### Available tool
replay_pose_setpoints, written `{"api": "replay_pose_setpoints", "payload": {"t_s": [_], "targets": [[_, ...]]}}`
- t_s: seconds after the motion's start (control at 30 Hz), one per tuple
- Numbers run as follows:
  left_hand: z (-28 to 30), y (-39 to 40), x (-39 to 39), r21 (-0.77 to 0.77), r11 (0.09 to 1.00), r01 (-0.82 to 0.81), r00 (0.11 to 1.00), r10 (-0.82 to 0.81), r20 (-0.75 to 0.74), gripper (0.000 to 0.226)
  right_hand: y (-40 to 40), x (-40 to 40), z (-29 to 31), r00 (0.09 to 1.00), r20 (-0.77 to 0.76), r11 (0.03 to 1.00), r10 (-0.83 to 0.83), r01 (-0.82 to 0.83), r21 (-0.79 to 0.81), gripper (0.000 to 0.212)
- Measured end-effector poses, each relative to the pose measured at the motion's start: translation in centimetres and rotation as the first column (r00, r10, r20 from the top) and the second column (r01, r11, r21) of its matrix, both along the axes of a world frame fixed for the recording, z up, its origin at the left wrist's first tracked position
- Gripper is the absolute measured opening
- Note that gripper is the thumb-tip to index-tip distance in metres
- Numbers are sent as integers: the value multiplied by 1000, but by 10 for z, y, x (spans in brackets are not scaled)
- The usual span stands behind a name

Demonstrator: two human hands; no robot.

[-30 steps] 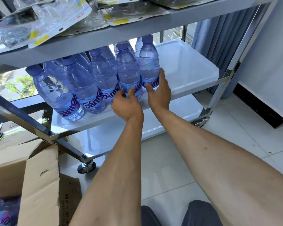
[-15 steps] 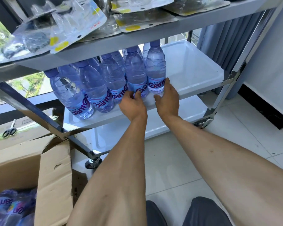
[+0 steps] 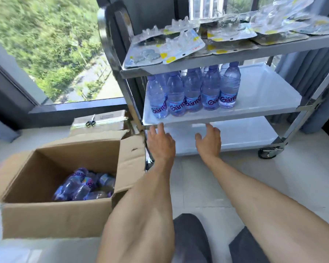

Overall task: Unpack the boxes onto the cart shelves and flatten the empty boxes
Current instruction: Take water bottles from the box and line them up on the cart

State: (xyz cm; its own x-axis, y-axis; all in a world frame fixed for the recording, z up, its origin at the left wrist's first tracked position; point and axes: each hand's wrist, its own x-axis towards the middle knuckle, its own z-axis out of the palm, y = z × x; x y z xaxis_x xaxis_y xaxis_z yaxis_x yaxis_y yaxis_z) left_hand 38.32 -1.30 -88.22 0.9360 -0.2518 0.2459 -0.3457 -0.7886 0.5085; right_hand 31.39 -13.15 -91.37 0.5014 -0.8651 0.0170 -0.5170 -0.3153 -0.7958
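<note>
1. While both hands hold nothing, the left hand (image 3: 160, 142) and right hand (image 3: 209, 141) hover with fingers loosely spread, just below the front lip of the middle shelf (image 3: 258, 95).
2. For the next load, I judge it best to reach into the open box (image 3: 51, 217) at left, where more bottles (image 3: 84, 186) lie, and grip each by its body.
3. Shelved bottles (image 3: 194, 92) crowd the shelf's left half; its right half offers room.
4. Mind the top shelf (image 3: 226, 60) overhead and the box flap (image 3: 130, 162) near the cart post.

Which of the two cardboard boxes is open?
The large near box, flaps up and bottles inside. The box by the window is closed, scissors on top.
</note>
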Motion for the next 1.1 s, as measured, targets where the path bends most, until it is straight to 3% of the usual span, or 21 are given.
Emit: {"api": "replay_pose_setpoints", "payload": {"t_s": [0.13, 0.4, 0.53, 0.63, 0.73, 0.93, 1.1], "targets": [[20, 66, 22, -49, 973, -227, 961, 216, -173, 20, 64, 13, 4, 995, -12, 992, 102, -101, 73, 34], [0, 210, 93, 91, 897, -433, 831, 436, -346, 27, 191, 117, 41, 927, 85, 931, 364, -365, -5, 30], [-28, 273, 140, 179, 860, -477, 748, 504, -432, 33, 254, 181, 22, 807, -74, 806, 586, -570, 160, 39], [-55, 310, 180, 246, 849, -468, 699, 526, -485, 35, 293, 218, -17, 649, -262, 699, 714, -646, 305, 36], [-85, 337, 217, 299, 853, -427, 682, 521, -513, 40, 323, 244, -69, 557, -400, 686, 728, -586, 432, 33], [-145, 361, 266, 425, 814, -396, 649, 575, -498, 46, 340, 257, -156, 558, -587, 807, 587, -348, 477, 42], [-189, 356, 309, 503, 774, -384, 649, 614, -449, 57, 339, 278, -200, 622, -603, 864, 500, -304, 402, 47]]}}
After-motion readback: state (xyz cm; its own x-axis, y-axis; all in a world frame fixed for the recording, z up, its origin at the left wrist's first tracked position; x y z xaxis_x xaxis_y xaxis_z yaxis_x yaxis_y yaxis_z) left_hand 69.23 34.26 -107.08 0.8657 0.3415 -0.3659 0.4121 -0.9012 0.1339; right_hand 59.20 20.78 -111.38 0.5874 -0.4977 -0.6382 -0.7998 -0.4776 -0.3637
